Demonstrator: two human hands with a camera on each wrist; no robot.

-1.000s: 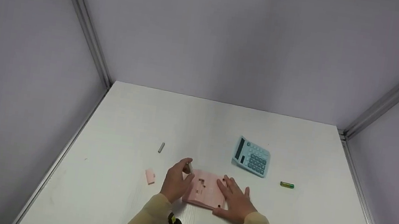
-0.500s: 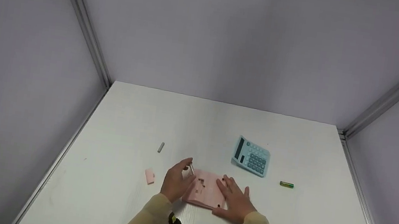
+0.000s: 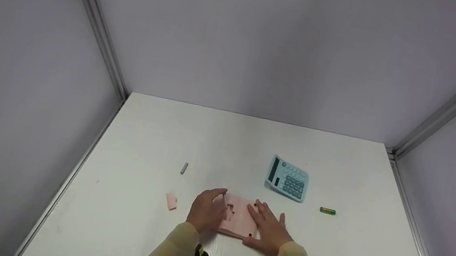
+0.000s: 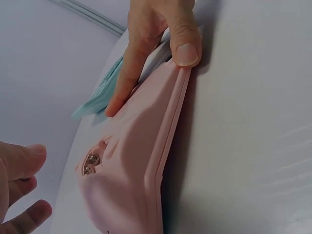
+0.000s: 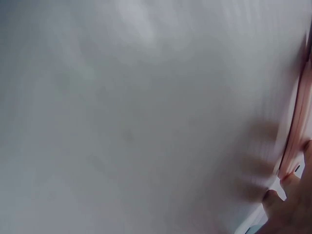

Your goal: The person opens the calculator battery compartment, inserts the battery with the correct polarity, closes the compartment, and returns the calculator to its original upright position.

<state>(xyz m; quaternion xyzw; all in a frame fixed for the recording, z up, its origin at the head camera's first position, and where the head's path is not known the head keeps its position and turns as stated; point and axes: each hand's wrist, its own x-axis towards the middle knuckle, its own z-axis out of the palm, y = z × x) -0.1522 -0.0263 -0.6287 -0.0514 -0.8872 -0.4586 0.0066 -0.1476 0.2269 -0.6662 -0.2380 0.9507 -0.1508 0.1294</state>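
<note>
Near the front middle of the white table [image 3: 147, 130], head view: pink device [image 3: 241, 226] lies with a small recess [image 3: 229, 211] facing up. Left hand [image 3: 206, 210] is over its left side, index finger arched above the thumb. Pale sliver between the two, too small to identify; cannot tell whether this hand grips anything. Right hand [image 3: 269, 230] unclenched, fingers extended and spread, resting on the device's right part. Beyond, to the right: light blue calculator [image 3: 287, 178], keys up. Green battery [image 3: 328, 211] lies further right. Left of the left hand: small pink piece [image 3: 171, 202]; beyond that, slim grey cylinder [image 3: 184, 168].

Left wrist view: device seen from its side, metal contacts [image 4: 91, 163] showing in the recess. Right thumb is on the device's edge, one finger straight along its upper face. Left fingers enter at the left margin, slightly bent; grasp unclear.

Right wrist view: mostly blurred table surface. Device's edge runs along the right margin, fingers beside it in the lower corner.
</note>
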